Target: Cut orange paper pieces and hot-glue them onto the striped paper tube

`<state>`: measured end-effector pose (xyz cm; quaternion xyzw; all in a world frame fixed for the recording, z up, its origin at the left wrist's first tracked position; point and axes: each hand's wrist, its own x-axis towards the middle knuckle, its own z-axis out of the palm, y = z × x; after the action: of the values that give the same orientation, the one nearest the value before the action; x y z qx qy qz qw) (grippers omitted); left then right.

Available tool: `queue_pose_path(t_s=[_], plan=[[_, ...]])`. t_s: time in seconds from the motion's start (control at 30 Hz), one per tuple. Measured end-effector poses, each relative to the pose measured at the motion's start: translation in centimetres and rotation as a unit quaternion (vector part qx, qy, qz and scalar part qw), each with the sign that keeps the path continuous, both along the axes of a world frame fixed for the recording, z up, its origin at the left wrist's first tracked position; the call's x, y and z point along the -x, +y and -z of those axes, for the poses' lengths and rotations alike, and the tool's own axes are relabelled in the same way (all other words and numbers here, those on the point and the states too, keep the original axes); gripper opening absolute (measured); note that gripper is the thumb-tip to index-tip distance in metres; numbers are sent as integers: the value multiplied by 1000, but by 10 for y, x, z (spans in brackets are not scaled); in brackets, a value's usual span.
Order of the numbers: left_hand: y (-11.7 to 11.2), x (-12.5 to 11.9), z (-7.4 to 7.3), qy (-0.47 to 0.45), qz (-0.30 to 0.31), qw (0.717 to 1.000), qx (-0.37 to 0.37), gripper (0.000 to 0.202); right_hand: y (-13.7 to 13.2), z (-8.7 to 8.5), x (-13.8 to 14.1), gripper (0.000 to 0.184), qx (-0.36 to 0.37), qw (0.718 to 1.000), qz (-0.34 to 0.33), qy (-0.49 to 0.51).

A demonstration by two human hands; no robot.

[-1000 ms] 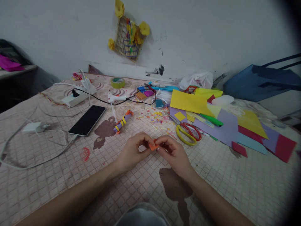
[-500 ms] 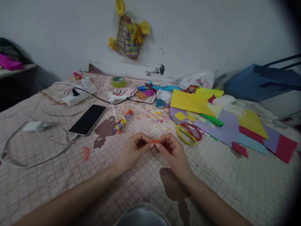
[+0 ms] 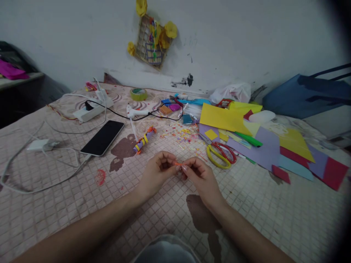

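Between the fingertips of both hands is a small thin orange piece (image 3: 178,164), mostly covered by the fingers; its material is hard to make out. My left hand (image 3: 159,170) pinches it from the left, thumb and forefinger closed. Opposite it, my right hand (image 3: 201,175) pinches the other end, the two hands' fingertips meeting. Beyond my left hand lies a purple roll (image 3: 144,140) wound with yellow strips and tipped with orange bits. Scissors (image 3: 221,155) with yellow and red handles rest just past my right hand.
A phone (image 3: 102,138) on a cable, a charger (image 3: 41,145) and a power strip (image 3: 93,112) lie left. A white glue gun (image 3: 138,113) and green tape roll (image 3: 138,94) stand behind. Colored sheets (image 3: 265,149) spread right; paper scraps (image 3: 185,137) litter the middle.
My fingers have shifted slightly on the orange piece, the left fingertips moving a little up and left. Both hands still pinch it. The view has moved very slightly.
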<state>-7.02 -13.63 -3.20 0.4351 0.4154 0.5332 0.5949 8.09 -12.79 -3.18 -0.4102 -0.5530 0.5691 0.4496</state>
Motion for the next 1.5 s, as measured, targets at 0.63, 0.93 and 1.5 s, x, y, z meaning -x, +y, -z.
queue_pose_path(t_s=[0.63, 0.93, 1.5], plan=[[-1, -1, 1, -14, 15, 1000, 23, 22, -1, 2, -2, 21, -21, 1000, -7, -11], [-2, -1, 0, 7, 18, 1000, 7, 22, 0, -2, 0, 14, -36, 998, 11, -60], [1, 2, -2, 52, 37, 997, 33, 22, 4, -1, -6, 21, -32, 996, -20, -76]])
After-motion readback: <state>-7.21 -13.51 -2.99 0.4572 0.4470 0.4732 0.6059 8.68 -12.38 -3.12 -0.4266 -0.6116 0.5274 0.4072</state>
